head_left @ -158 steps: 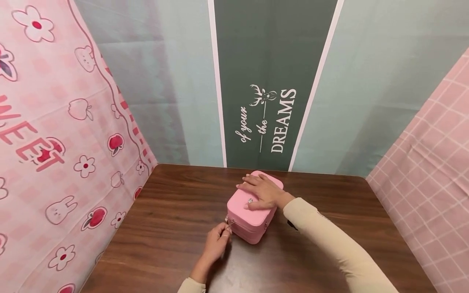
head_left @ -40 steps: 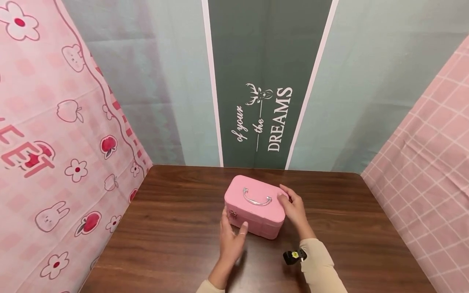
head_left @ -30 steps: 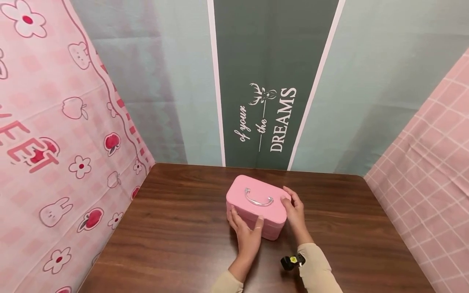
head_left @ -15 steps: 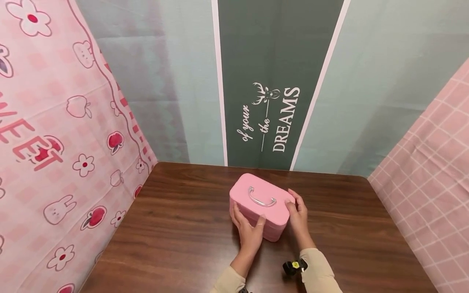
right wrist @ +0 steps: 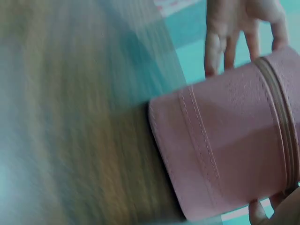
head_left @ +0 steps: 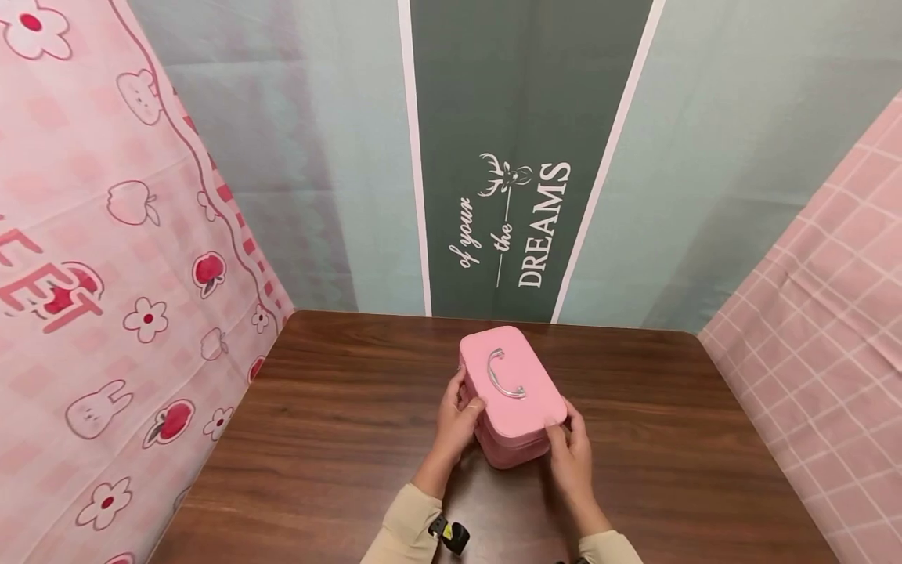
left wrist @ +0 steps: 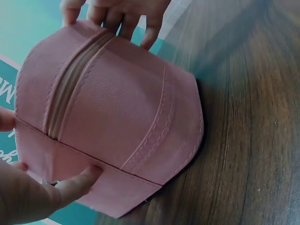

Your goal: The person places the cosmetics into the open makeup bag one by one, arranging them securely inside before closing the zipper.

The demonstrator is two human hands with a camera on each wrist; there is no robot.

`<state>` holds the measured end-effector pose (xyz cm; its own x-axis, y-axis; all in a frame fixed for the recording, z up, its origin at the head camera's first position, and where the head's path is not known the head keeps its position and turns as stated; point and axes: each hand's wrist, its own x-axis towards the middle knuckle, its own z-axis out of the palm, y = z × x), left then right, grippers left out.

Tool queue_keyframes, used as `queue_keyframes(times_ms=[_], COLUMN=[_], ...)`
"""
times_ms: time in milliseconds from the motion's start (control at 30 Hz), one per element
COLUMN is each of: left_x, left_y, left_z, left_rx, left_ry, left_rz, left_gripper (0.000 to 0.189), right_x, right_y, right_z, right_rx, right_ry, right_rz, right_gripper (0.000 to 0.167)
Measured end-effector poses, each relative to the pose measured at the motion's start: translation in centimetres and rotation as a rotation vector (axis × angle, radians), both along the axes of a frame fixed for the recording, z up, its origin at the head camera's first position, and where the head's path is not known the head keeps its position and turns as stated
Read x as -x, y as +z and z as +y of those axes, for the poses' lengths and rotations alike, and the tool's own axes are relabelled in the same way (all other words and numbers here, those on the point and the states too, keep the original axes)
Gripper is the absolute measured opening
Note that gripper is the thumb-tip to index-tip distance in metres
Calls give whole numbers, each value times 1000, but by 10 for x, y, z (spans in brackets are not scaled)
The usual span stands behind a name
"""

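A pink zip-up vanity case (head_left: 532, 380) stands on the brown table with a silver handle (head_left: 490, 371) on its lid. One narrow end points toward me. My left hand (head_left: 454, 423) grips the long left side, its thumb on the near part and its fingers farther back. At the near right corner my right hand (head_left: 572, 454) holds the case, thumb by the lid edge and fingers round the right side. The lid is down, and the zipper (left wrist: 70, 86) runs closed round the part seen in the left wrist view. The right wrist view shows stitched pink panels (right wrist: 234, 126).
The wood-grain table (head_left: 338, 439) extends around the case on all sides. Behind it hangs a green curtain (head_left: 486, 94) with white lettering. A pink fruit-print cloth (head_left: 162, 258) borders the left, and a pink checked cloth (head_left: 831, 258) the right. Black devices (head_left: 451, 534) are strapped to the wrists.
Earlier my right hand pressed the lid while my left pinched at the zipper. Since half a second ago the case has turned clockwise, its right end swinging toward me, with both hands following.
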<state>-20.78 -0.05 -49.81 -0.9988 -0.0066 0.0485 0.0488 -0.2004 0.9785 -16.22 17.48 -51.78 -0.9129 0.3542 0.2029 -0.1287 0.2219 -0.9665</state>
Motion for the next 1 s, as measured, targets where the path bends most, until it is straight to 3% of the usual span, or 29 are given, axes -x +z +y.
queue_keyframes(times_ms=[233, 400, 467, 733, 867, 1000], left_x=[-4, 3, 6, 11, 7, -8], left_y=[30, 28, 26, 22, 26, 38], left_z=[-12, -20, -23, -27, -24, -18], left_rx=[57, 77, 70, 51, 82, 185], left_ry=[-69, -109, -120, -147, -119, -14], left_rz=[-20, -26, -14, -4, -4, 4], left_gripper=[51, 42, 39, 36, 36, 33], right_x=[-20, -31, -32, -39, -37, -31], right_y=[5, 4, -5, -12, -14, -8], right_z=[-24, -38, -41, -46, -40, -21], right_rx=[-14, -81, -88, -80, -59, 30], right_ry=[-81, -106, -96, -59, -36, -28], right_rz=[44, 99, 129, 211, 206, 186], right_gripper=[46, 48, 48, 45, 42, 29])
